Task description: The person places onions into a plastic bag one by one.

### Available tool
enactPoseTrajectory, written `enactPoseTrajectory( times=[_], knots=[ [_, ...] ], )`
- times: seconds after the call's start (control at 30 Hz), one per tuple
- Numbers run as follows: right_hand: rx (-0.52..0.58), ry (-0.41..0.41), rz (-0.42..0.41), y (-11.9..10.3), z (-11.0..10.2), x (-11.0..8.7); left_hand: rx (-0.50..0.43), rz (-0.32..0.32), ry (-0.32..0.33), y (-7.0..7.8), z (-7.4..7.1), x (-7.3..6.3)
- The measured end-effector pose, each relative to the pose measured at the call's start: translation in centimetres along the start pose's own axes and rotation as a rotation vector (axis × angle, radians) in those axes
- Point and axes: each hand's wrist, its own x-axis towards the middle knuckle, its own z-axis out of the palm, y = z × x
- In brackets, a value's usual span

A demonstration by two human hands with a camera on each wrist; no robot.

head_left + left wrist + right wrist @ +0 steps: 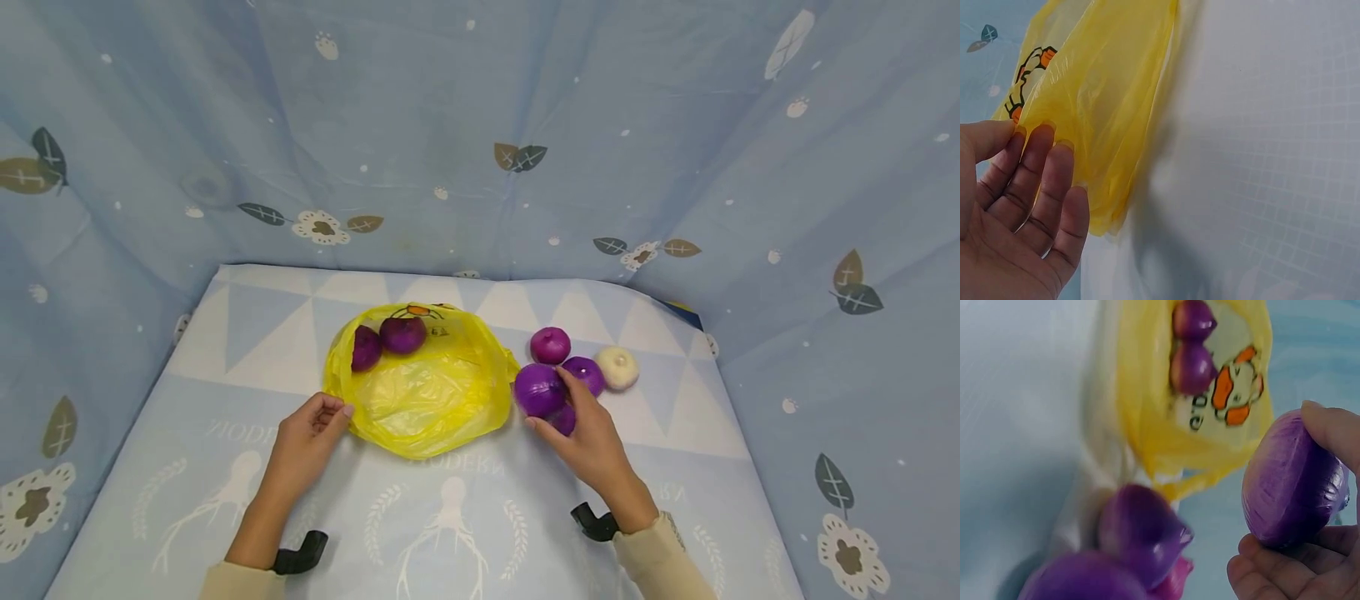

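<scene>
A yellow plastic bag (420, 400) lies with its mouth spread, and two purple onions (403, 335) show inside it. My left hand (311, 433) pinches the bag's left rim between thumb and index finger; the other fingers lie against the plastic in the left wrist view. In my right hand (588, 442) is a purple onion (1291, 481), gripped between thumb and fingers just right of the bag. Beside and beneath that hand are more onions: a magenta one (551, 345), a purple one (584, 375) and another purple one (562, 419), partly hidden.
A white onion (618, 368) sits at the right end of the group. The table is covered with a patterned cloth (450, 533). Blue printed curtains (450, 150) hang at the back and both sides. A dark blue and yellow item (681, 314) peeks out at the back right corner.
</scene>
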Motion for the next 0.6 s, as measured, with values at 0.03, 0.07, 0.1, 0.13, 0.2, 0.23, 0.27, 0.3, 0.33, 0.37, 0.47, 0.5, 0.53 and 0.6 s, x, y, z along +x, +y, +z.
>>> enactPoseTrajectory(
  times=[0.03,0.07,0.1,0.13,0.2,0.23,0.27,0.3,0.33,0.37,0.47,0.5,0.53,0.6],
  knots=[
    [-0.004,-0.001,-0.022,-0.3,0.2,0.2,0.001,0.007,-0.002,0.0,0.0,0.0],
    [-0.011,-0.002,-0.044,-0.5,0.4,0.4,0.0,0.012,-0.003,0.0,0.0,0.1],
    [-0.018,-0.003,-0.069,-0.8,0.5,0.6,-0.001,0.014,-0.004,0.0,0.0,0.1],
    [-0.026,-0.005,-0.095,-1.1,0.7,0.8,0.0,0.015,-0.004,0.0,0.0,0.2],
    [-0.036,-0.017,-0.146,-1.7,1.0,1.3,0.002,0.014,-0.005,0.1,0.0,0.2],
    [-0.042,-0.025,-0.165,-2.0,1.1,1.5,0.004,0.01,-0.003,0.1,0.0,0.2],
    [-0.047,-0.037,-0.183,-2.2,1.3,1.7,0.005,0.005,-0.001,0.2,0.1,0.2],
    [-0.047,-0.049,-0.2,-2.5,1.4,1.9,0.008,-0.001,0.0,0.2,0.1,0.2],
    [-0.046,-0.063,-0.214,-2.8,1.6,2.1,0.009,-0.006,0.001,0.3,0.1,0.2],
    [-0.042,-0.075,-0.226,-3.0,1.7,2.2,0.007,-0.011,0.002,0.3,0.1,0.1],
    [-0.045,-0.107,-0.255,-3.7,2.1,2.6,-0.001,-0.021,0.004,0.3,0.1,0.0],
    [-0.051,-0.117,-0.262,-3.9,2.2,2.8,-0.005,-0.023,0.005,0.3,0.1,0.0],
    [-0.061,-0.13,-0.266,-4.1,2.4,2.9,-0.008,-0.021,0.008,0.3,0.1,0.0],
    [-0.081,-0.157,-0.265,-4.6,2.7,3.1,-0.012,-0.018,0.015,0.3,0.1,0.0]
  ],
)
